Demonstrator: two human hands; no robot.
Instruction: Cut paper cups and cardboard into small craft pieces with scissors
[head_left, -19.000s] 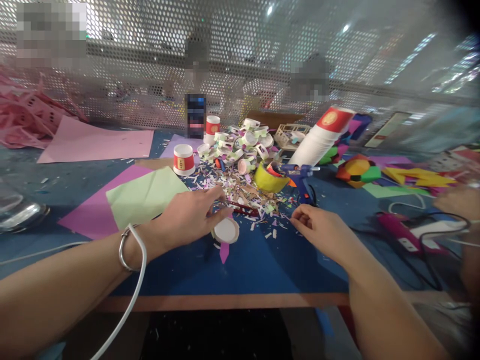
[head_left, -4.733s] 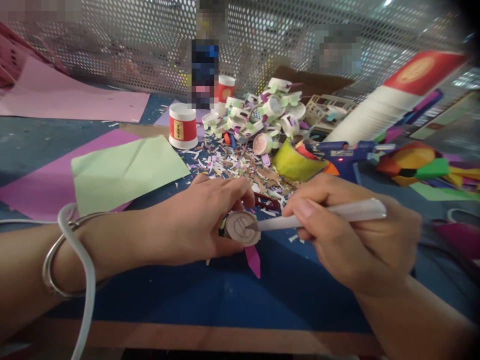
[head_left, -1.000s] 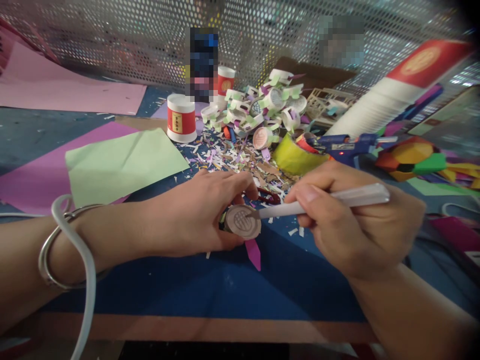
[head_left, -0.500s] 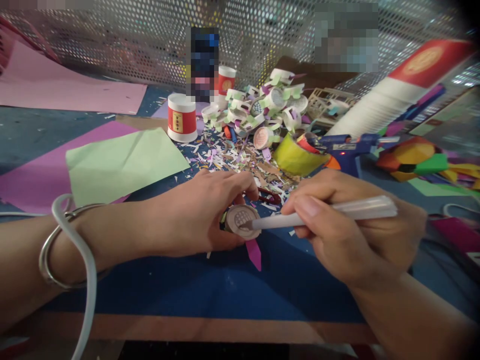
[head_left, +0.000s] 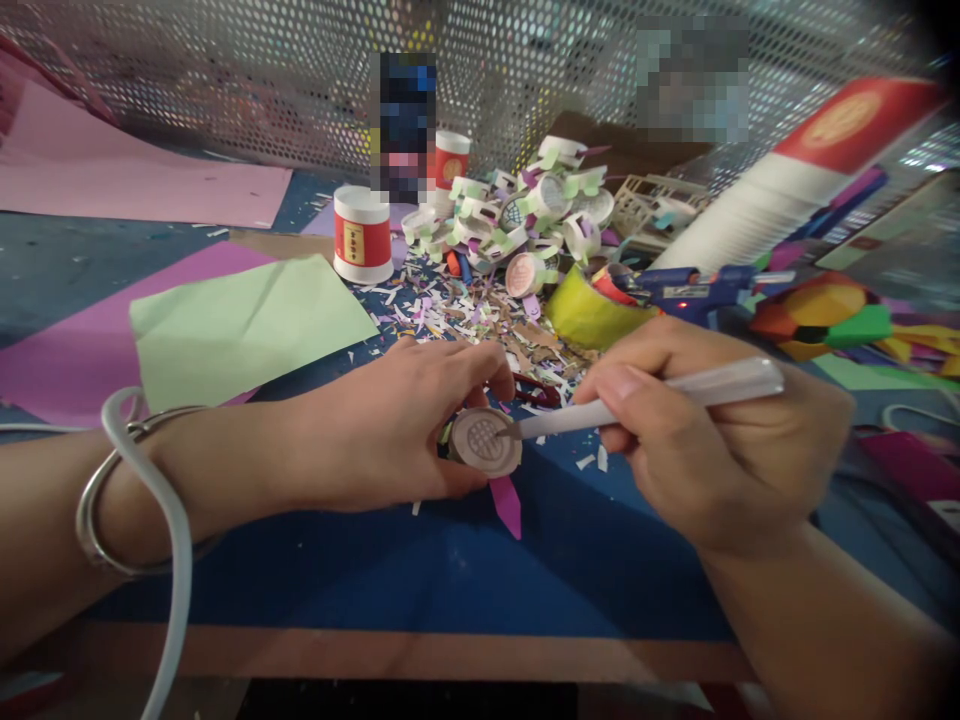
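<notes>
My left hand [head_left: 390,425] is closed around a small cut-down paper cup [head_left: 485,441] lying on its side on the blue table top, its round white base turned toward me. The base bears a drawn circle filled with a grid of lines. My right hand [head_left: 705,440] grips a white pen [head_left: 660,400], whose tip touches the right part of that drawing. A purple paper tab [head_left: 506,503] sticks out below the cup.
Paper scraps and a heap of finished small cups [head_left: 517,210] lie behind my hands. Also here: two red-and-white cups [head_left: 362,233], yellow tape roll [head_left: 589,315], blue glue gun [head_left: 690,290], stack of cups [head_left: 787,180], green sheet [head_left: 240,325], purple sheet [head_left: 60,365], mesh wall behind.
Over the last seconds the drawing on the cup base has gained grid lines. In the last second the pen tip shifted slightly across the base; my left hand has held still.
</notes>
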